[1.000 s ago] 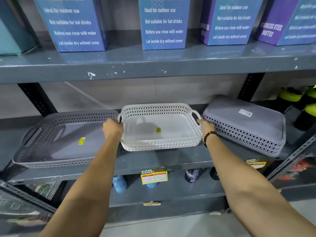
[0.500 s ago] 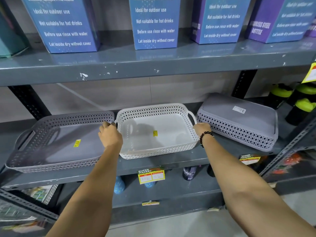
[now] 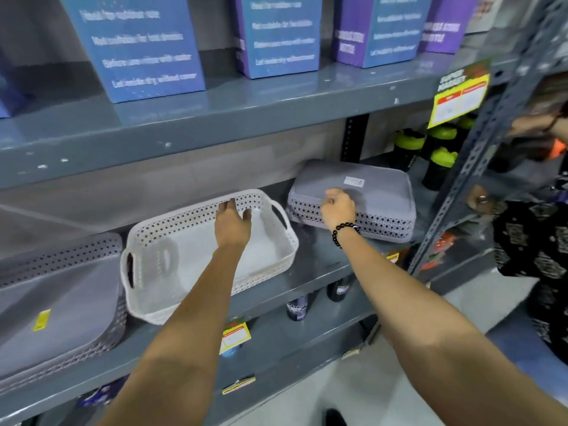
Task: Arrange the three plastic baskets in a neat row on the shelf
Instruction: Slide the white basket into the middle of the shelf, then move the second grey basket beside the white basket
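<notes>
Three baskets stand on the middle grey shelf [image 3: 322, 267]. A grey basket [image 3: 61, 302] sits open side up at the left. Right beside it is a white perforated basket [image 3: 153, 230], also open side up. To the right, with a gap between, a second grey basket [image 3: 379, 199] lies upside down with a label on its base. My left hand [image 3: 232, 222] hovers over the white basket's far side, fingers apart, holding nothing. My right hand [image 3: 338, 209], with a black bead bracelet, is curled against the upturned basket's near left edge. The frame is blurred.
Blue and purple boxes [image 3: 144, 47] line the shelf above. Dark bottles with green lids [image 3: 439, 161] stand behind the upturned basket. A perforated steel post [image 3: 461, 179] rises at the right, with another person [image 3: 538, 241] beyond it. More bottles [image 3: 296, 307] stand on the lower shelf.
Both hands have let go of the white basket's handles. The left hand now hovers over its far side and the right has moved to the upturned grey basket. The view has swung to the right.
</notes>
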A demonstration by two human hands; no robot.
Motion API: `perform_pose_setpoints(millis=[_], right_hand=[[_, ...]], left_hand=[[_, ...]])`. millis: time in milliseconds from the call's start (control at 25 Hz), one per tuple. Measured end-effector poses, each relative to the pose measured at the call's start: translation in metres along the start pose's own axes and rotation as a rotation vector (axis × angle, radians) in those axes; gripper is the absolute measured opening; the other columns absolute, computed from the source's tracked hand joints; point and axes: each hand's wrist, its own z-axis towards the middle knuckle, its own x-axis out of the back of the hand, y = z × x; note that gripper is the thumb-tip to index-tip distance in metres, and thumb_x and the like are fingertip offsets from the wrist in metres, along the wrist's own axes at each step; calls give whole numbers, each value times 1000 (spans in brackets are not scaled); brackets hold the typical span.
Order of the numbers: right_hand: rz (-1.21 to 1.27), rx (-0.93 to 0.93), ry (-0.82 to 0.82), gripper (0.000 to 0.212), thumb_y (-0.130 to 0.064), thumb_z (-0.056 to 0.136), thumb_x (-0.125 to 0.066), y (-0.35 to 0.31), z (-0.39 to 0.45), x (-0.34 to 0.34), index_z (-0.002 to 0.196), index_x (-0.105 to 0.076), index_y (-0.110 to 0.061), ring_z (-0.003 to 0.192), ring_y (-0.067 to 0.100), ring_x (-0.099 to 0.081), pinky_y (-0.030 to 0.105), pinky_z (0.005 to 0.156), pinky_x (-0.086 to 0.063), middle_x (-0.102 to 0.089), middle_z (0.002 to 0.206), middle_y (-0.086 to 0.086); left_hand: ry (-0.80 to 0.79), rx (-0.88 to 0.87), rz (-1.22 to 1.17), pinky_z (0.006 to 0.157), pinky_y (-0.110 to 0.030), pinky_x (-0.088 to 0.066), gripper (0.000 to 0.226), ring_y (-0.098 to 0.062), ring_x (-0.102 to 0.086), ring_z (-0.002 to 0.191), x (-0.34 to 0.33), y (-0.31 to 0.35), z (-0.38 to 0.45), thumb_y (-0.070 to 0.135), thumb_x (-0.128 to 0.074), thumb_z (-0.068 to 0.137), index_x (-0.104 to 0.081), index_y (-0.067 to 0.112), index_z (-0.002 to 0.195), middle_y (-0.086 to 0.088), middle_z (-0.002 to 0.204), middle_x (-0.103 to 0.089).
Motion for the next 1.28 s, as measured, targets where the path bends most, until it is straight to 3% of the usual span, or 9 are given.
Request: perform_pose_setpoints(millis=[280,440,560,800,960,1040,1160,1200,1280], right_hand=[[-215,-28,107,43,-8,90,-46,51,94,65,132,-44,-1,114,39,-53,45,98,-45,-57,123,26],[-438,-181,-11,57,-23,95,-41,82,134,90,145,-24,-2,144,37,-17,52,118,-16,-23,154,21],[-427,-295,-108,64,-32,97,-36,99,157,93,148,-13,-4,145,38,-7,55,118,-13,-9,157,22],[-153,-448,-53,77,-41,93,-39,85,178,95,149,-3,-2,138,41,-25,51,112,-28,-17,153,24],[172,-342,129,66,-35,95,-37,55,188,104,149,-15,-4,138,37,-26,45,110,-28,-18,153,22],[570,-224,202,46,-28,96,-40,41,191,109,137,-38,-8,128,31,-37,41,105,-32,-31,147,18],[1064,-254,208,13,-28,89,-47,34,192,118,84,-54,-18,73,12,-56,26,71,-42,-61,83,0],[1076,-268,178,18,-33,90,-48,35,189,121,79,-55,-20,59,6,-56,21,61,-42,-58,72,-4],[1032,-342,124,40,-49,89,-48,46,183,122,110,-59,-17,75,6,-60,21,64,-46,-59,92,-1]], left_hand=[[-118,-58,-128,105,-39,-39,50,-38,-49,127,-83,98,48,27,-48,95,-43,-2,136,-25,140,-47],[-251,80,-121,111,-39,-32,62,-37,-39,134,-119,134,84,39,-45,94,-35,-2,140,-24,147,-38],[-357,176,15,115,-42,-27,69,-40,-32,138,-139,145,98,46,-35,97,-25,-2,146,-26,150,-31],[-399,183,86,115,-40,-23,64,-39,-30,140,-142,158,98,47,-27,99,-27,4,147,-26,152,-29],[-124,304,-252,108,-44,-32,50,-43,-42,129,-122,149,104,29,-30,101,-33,0,143,-31,141,-42],[49,329,-546,101,-43,-36,43,-44,-48,122,-110,136,111,12,-27,101,-37,-2,140,-33,134,-48],[96,327,-779,83,-38,-42,46,-37,-60,103,-90,124,103,38,-28,98,-65,12,97,-25,101,-64],[110,353,-791,80,-37,-43,43,-31,-60,94,-87,118,97,43,-29,97,-61,21,79,-15,84,-64],[88,381,-737,81,-37,-49,48,-28,-61,85,-86,104,84,55,-30,93,-57,26,65,-8,71,-61]])
